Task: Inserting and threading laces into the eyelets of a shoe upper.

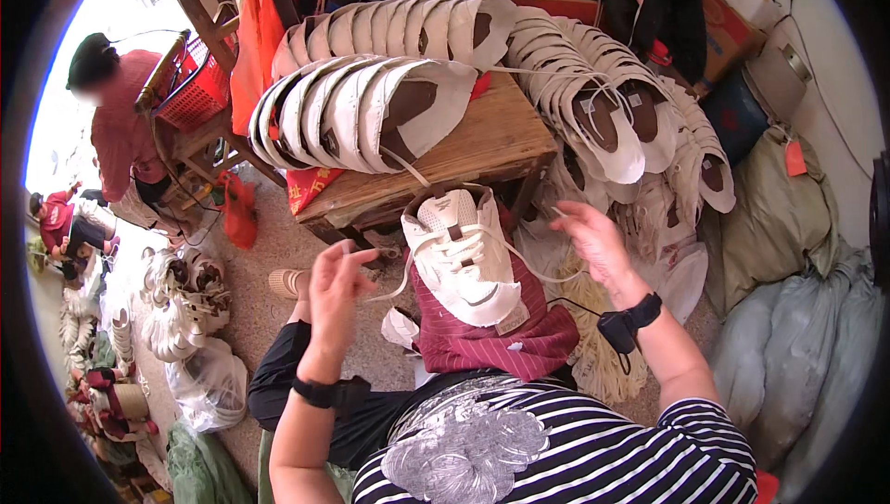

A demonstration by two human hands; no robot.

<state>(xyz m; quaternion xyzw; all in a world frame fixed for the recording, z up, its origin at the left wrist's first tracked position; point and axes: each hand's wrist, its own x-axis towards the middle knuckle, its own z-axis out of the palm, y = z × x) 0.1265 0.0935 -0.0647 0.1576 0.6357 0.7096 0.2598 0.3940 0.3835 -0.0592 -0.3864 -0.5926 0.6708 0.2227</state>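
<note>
A beige and white shoe upper (464, 254) rests toe toward me on a maroon striped cloth (547, 342) over my lap. Its pale shoelace (471, 242) is threaded through the eyelets, with one end running out to either side. On the left, my left hand (338, 286) is closed at the end of one strand, its fingers slightly blurred. My right hand (596, 242), raised on the other side, is closed with the other strand running into it; a pale tip shows at its fingertips. Both hands are apart from the upper.
Ahead stands a wooden bench (464, 142) bearing rows of nested shoe uppers (362, 114). More uppers (603, 114) hang at its right above a bundle of pale laces (603, 356). Stuffed sacks (779, 207) line the right wall. Another person (130, 114) stands far left near a red basket (195, 87).
</note>
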